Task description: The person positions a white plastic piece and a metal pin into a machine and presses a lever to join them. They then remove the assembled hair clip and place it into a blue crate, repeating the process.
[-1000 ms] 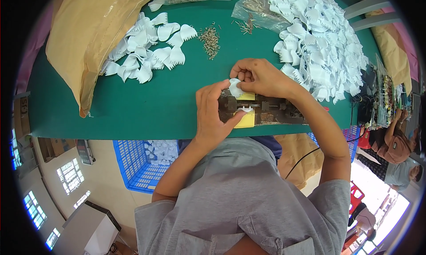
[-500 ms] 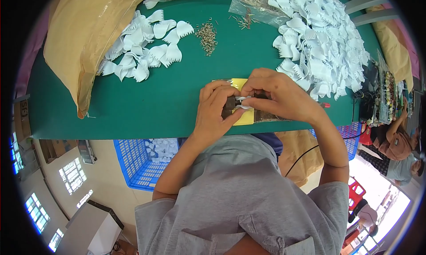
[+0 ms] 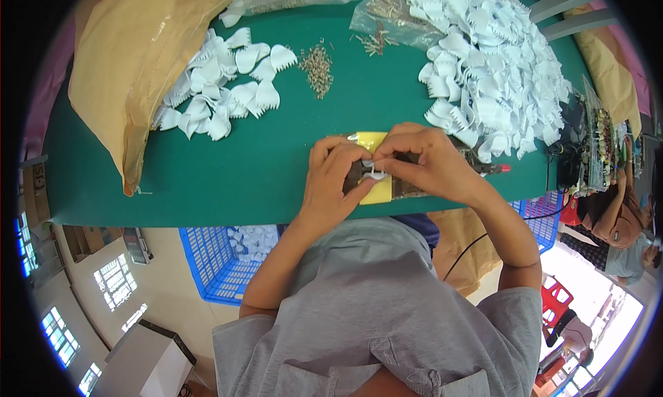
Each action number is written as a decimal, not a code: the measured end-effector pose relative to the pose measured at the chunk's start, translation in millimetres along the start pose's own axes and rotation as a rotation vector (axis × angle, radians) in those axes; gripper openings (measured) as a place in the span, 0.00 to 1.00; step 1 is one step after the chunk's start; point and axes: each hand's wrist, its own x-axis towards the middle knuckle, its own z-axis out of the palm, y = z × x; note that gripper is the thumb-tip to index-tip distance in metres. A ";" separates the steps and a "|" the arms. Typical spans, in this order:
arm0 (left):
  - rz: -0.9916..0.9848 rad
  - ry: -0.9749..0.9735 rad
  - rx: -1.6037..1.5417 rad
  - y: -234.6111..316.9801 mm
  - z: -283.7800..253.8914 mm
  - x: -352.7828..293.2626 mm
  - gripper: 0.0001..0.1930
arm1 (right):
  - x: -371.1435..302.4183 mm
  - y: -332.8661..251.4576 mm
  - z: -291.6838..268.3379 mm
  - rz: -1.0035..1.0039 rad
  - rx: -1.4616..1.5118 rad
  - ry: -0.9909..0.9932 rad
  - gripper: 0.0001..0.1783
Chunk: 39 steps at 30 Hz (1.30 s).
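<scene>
My left hand [image 3: 326, 179] is closed, thumb and fingers pinching a small white toothed plastic piece [image 3: 375, 176] that looks like part of a hair claw clip. From the right, my right hand [image 3: 434, 163] meets it, thumb and forefinger pinched together at the same piece. Whatever tiny part sits between those right fingertips is hidden. Both hands work over a dark block wrapped with yellow tape [image 3: 373, 195] near the table's front edge. Beside it on the right lies a tool with a red tip [image 3: 504, 169].
White toothed pieces [image 3: 228, 82] form a small heap at left, and a larger heap [image 3: 497, 72] fills the right. Between them lie small metal springs [image 3: 317, 72] and thin pins [image 3: 376, 43]. A brown paper sack [image 3: 131, 72] stands far left; a blue basket [image 3: 214, 266] is below the table.
My right hand has shifted slightly left, its fingertips now closer to my left ones. More of the red-tipped tool shows. The whole view has tilted a little, moving the table lower.
</scene>
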 end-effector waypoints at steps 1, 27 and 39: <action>-0.015 -0.007 -0.015 2.3 -0.8 0.5 0.21 | 4.1 1.8 -8.6 0.067 -0.001 -0.018 0.06; -0.001 -0.001 -0.053 -1.0 1.0 -0.5 0.19 | 49.2 12.9 -43.0 -0.061 -0.136 0.033 0.08; 0.005 -0.007 -0.032 -0.1 2.5 0.5 0.20 | -15.6 4.6 1.9 -0.431 -0.433 0.195 0.11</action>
